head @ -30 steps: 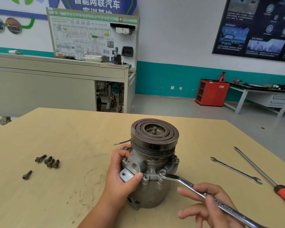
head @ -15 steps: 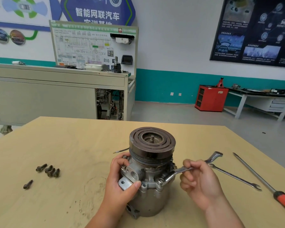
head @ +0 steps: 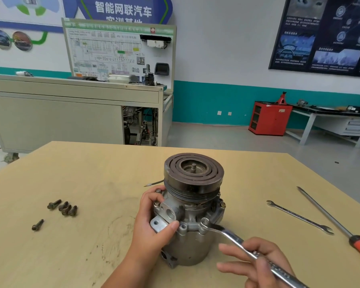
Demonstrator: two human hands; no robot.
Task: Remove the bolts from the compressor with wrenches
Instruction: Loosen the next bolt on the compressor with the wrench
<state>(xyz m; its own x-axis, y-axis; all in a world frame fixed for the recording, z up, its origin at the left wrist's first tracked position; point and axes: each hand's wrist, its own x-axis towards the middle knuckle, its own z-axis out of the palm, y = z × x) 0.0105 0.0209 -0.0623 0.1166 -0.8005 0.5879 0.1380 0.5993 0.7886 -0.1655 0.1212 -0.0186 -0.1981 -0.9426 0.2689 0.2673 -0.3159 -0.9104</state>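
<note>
Automotive training workshop. A wiring-diagram teaching panel (head: 119, 53) stands on a grey bench (head: 56, 119), with car-themed posters (head: 324, 34) on the walls. A red cabinet (head: 268, 119), jack stand (head: 281, 98) and steel workbench (head: 328, 119) line the far wall; a spare wrench (head: 297, 216) and screwdriver (head: 330, 217) lie on the wooden table (head: 92, 183).

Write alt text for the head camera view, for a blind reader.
A left hand steadies an upright compressor on a table while the right hand holds a wrench whose ring end sits on its flange. Five loose bolts lie to the left.
</note>
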